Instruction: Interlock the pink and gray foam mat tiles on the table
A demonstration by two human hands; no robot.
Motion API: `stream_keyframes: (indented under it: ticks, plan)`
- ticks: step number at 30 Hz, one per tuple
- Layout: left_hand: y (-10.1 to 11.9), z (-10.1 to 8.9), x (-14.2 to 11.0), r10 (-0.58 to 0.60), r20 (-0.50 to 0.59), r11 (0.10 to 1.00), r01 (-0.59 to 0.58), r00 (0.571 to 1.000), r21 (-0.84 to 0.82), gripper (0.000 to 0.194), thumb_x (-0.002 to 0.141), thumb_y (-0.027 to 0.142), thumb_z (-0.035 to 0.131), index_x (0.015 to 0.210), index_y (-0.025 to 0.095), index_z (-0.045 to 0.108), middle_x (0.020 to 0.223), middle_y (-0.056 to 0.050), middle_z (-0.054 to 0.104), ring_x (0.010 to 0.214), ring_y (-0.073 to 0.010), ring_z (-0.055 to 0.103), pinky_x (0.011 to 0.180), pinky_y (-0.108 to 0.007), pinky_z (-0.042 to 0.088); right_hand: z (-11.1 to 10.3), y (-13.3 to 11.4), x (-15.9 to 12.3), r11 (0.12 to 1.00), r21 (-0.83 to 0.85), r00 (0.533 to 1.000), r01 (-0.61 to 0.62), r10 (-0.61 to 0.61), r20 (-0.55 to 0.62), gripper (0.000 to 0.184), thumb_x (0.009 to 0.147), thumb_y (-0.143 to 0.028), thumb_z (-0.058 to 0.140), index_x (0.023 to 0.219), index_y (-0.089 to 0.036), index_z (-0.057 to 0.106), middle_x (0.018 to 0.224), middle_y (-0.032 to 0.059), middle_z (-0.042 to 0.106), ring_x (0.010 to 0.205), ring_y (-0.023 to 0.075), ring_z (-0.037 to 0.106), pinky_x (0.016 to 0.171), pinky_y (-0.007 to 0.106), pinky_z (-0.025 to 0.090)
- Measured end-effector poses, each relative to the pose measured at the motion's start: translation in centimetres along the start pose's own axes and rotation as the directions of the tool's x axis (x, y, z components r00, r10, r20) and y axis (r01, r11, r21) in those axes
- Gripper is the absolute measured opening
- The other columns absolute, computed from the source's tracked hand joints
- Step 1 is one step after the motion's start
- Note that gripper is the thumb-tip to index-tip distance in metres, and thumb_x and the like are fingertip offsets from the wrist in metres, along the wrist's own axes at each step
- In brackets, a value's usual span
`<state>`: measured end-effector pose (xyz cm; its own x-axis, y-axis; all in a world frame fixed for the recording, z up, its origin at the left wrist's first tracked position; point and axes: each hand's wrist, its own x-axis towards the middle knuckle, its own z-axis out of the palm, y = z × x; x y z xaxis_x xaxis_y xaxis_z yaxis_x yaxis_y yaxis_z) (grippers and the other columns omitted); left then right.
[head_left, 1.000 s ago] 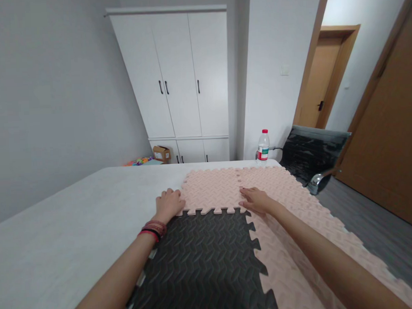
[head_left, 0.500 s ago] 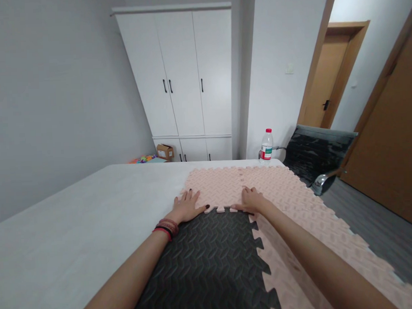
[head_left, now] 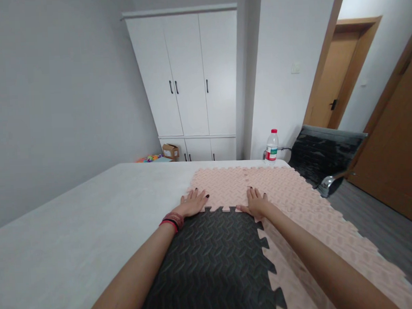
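On the white surface (head_left: pixel 92 214), left hand (head_left: pixel 192 204) and right hand (head_left: pixel 256 203) are lying spread flat, pressing the pink mat (head_left: pixel 224 188) against the black mat (head_left: pixel 213 259); uneven pressure risks popping the interlocking teeth.

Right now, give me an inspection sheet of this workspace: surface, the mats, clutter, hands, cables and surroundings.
Surface: pale grey table, left part bare of mats.
Job's things: black foam mat interlocked with pink foam mats on its far and right edges; the pink ones run past the table's right edge.
Clutter: water bottle at the far corner.
Hands: left hand flat, fingers spread, on the black-pink seam; right hand flat on the seam beside it; neither grips anything.
Cables: nothing seen.
Surroundings: white wardrobe, cardboard box and bright toys on the floor, black chair, wooden doors.
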<state>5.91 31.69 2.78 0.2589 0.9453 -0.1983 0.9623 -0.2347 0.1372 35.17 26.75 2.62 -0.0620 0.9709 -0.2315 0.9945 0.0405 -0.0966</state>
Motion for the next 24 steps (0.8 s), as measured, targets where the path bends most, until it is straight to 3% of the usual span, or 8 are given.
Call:
stream_keyframes:
  ticks: [3, 6, 13, 19, 22, 24]
  plan:
    - [0.0, 0.0, -0.3, 0.014, -0.001, 1.0, -0.014, 1.0, -0.003, 0.07, 0.084, 0.066, 0.005, 0.146, 0.033, 0.012, 0.157, -0.008, 0.007, 0.143, -0.0296, 0.005, 0.11, -0.063, 0.011, 0.2, 0.2, -0.6, 0.998, 0.047, 0.998, 0.039, -0.037, -0.056, 0.098, 0.081, -0.074, 0.006, 0.146, -0.001, 0.002, 0.155, 0.0148, 0.001, 0.141, 0.0319, -0.002, 0.11, 0.059, 0.004]
    - [0.3, 0.1, -0.8, 0.021, -0.034, 1.0, -0.02, 0.999, 0.006, 0.08, 0.08, 0.074, 0.013, 0.147, 0.03, 0.011, 0.156, -0.012, 0.005, 0.143, -0.0328, 0.003, 0.109, -0.065, 0.008, 0.2, 0.2, -1.1, 0.996, 0.069, 0.994, 0.057, -0.05, -0.1, 0.092, 0.083, -0.07, 0.003, 0.147, -0.003, 0.005, 0.155, 0.0141, 0.002, 0.142, 0.0309, -0.001, 0.11, 0.058, 0.005]
    - [0.8, 0.0, -1.2, 0.034, -0.038, 0.999, -0.034, 0.999, 0.013, 0.097, 0.07, 0.085, 0.021, 0.147, 0.028, 0.007, 0.156, -0.016, 0.003, 0.142, -0.0354, 0.002, 0.107, -0.067, 0.007, 0.4, -0.1, -0.4, 0.998, -0.046, 0.993, 0.031, -0.036, -0.112, 0.092, 0.085, -0.069, 0.011, 0.146, -0.001, 0.01, 0.154, 0.0188, 0.01, 0.141, 0.0333, 0.007, 0.108, 0.058, 0.014]
    - [0.5, -0.4, -1.1, 0.044, 0.016, 0.999, -0.044, 0.999, 0.004, 0.085, 0.075, 0.08, 0.018, 0.146, 0.034, 0.006, 0.156, -0.012, 0.003, 0.142, -0.0351, 0.001, 0.107, -0.067, 0.008, -0.1, -0.6, -0.9, 0.996, -0.06, 0.989, 0.069, -0.076, -0.129, 0.081, 0.089, -0.062, 0.021, 0.145, -0.004, 0.018, 0.152, 0.0211, 0.016, 0.14, 0.0309, 0.014, 0.107, 0.056, 0.018]
    - [0.4, -0.9, -1.3, 0.056, 0.043, 0.998, -0.056, 0.998, -0.005, 0.077, 0.08, 0.075, 0.019, 0.145, 0.036, 0.007, 0.156, -0.011, 0.002, 0.142, -0.0346, 0.0, 0.108, -0.066, 0.008, -1.0, -1.6, -1.8, 0.991, -0.061, 0.982, 0.118, -0.126, -0.142, 0.073, 0.09, -0.056, 0.025, 0.144, -0.007, 0.025, 0.151, 0.0184, 0.023, 0.139, 0.0271, 0.018, 0.11, 0.053, 0.014]
    - [0.2, -1.4, -1.6, 0.074, 0.065, 0.997, -0.073, 0.995, -0.016, 0.078, 0.079, 0.075, 0.023, 0.145, 0.036, 0.009, 0.156, -0.011, 0.002, 0.142, -0.0347, -0.001, 0.108, -0.065, 0.008, -1.5, -2.8, -2.1, 0.994, -0.046, 0.983, 0.102, -0.107, -0.149, 0.075, 0.09, -0.06, 0.022, 0.141, -0.006, 0.032, 0.147, 0.0212, 0.03, 0.136, 0.0289, 0.025, 0.108, 0.052, 0.019]
